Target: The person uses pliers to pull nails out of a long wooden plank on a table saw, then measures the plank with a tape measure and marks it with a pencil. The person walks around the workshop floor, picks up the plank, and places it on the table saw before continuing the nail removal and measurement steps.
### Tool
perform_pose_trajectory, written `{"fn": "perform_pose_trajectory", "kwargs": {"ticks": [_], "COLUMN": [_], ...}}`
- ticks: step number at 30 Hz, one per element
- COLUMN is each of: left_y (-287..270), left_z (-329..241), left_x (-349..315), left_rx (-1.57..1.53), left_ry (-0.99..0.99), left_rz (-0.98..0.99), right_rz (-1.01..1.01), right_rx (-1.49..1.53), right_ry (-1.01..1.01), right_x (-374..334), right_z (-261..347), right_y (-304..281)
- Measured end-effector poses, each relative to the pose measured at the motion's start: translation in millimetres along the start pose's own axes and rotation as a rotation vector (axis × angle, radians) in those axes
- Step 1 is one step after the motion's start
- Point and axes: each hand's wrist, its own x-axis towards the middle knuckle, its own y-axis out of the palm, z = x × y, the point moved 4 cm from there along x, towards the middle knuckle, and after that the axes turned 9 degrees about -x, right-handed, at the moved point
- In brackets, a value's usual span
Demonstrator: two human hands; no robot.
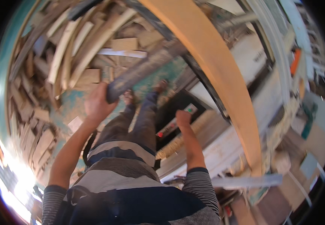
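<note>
My left hand (96, 101) is closed round the near end of a thick dark bar (143, 69), which runs up to the right across the machine. My right hand (183, 117) is at a grey control strip (191, 108) with a green button and a red one, set in a dark panel (170, 127) on the machine's side. Its fingers look curled in against the strip, and their tips are hidden. A long orange board (222, 71), bent by the lens, lies across the top of the machine, above and right of my right hand.
Many wood offcuts (83, 48) are heaped on the green, dusty floor to the left. A toothed saw blade (278, 116) shows right of the orange board. Sawdust (173, 146) lies by the machine's base. Flat brown panels (278, 195) are at the lower right.
</note>
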Motion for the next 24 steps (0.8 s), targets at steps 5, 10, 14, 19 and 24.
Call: {"fn": "perform_pose_trajectory", "kwargs": {"ticks": [5, 10, 14, 19, 24], "left_y": [-1, 4, 6, 7, 8], "left_z": [3, 7, 5, 6, 6], "left_x": [3, -1, 0, 2, 1], "left_rx": [0.058, 0.108, 0.114, 0.150, 0.162], "left_ry": [0.057, 0.067, 0.049, 0.038, 0.053], "left_rz": [-0.043, -0.041, -0.033, -0.024, -0.023], "right_rz": [-0.053, 0.169, 0.295, 0.234, 0.205], "right_rx": [-0.169, -0.266, -0.401, -0.456, -0.295], "right_ry": [0.002, 0.014, 0.020, 0.074, 0.033], "right_x": [-13, -13, -8, 4, 13], "right_z": [19, 14, 5, 2, -5], "right_y": [-21, -13, 12, 33, 41]}}
